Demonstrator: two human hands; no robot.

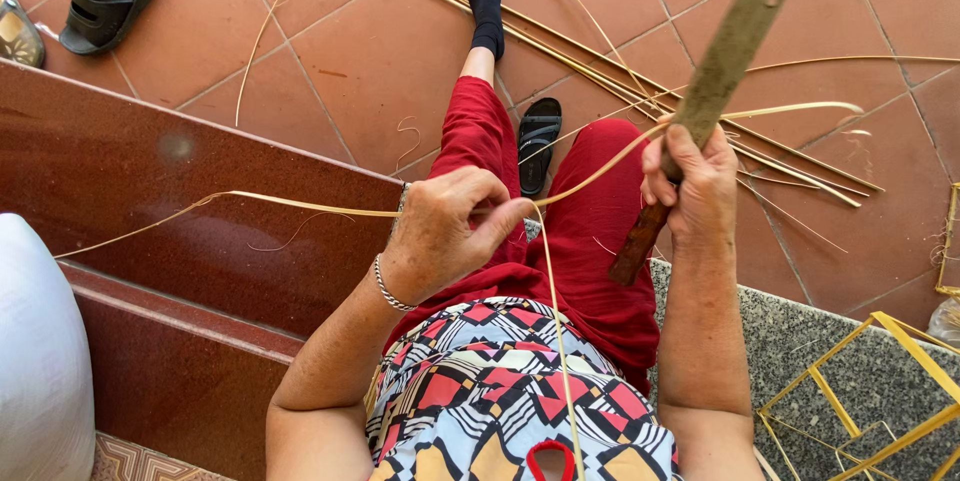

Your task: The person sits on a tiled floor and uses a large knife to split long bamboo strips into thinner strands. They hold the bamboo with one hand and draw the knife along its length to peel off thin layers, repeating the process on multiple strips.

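Head view, looking down on a seated person in red trousers (590,231) and patterned top: left hand (440,236) pinched shut on a thin pale bamboo strip (300,203), running from the left across the knees and up past the right hand (690,181). Right hand clamped around the worn wooden handle of a long flat-bladed knife (715,71), blade tilted up and away, edge set against the strip. More long bamboo splints (600,71) lying on the terracotta tiled floor (360,51) beyond the black-socked foot (485,1), beside a black sandal (538,136)
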